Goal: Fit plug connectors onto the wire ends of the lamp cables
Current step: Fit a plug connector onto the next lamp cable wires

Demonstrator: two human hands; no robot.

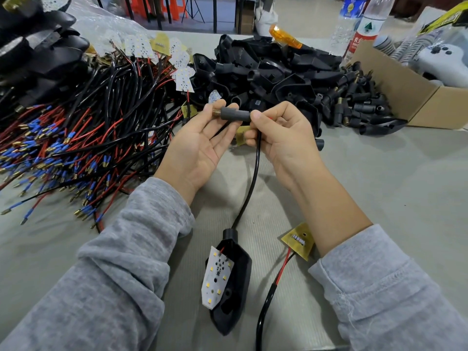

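A black plug connector point(234, 115) with a brass threaded tip is held level above the table. My left hand point(200, 145) pinches its brass end between thumb and fingertips, palm up. My right hand point(281, 138) grips the other end, where a black cable point(254, 171) enters. That cable hangs down to a black lamp housing point(236, 287) holding a white LED board point(217, 277) near the front edge. A second black cable point(266, 307) with red wire ends at a yellow circuit board point(300, 240) under my right forearm.
A heap of red and black wires with blue-sleeved brass ends point(63, 153) fills the left. Black lamp housings point(266, 72) pile up behind my hands, loose plug connectors point(354, 102) to their right. A cardboard box point(405, 95) and water bottles point(364, 24) stand far right.
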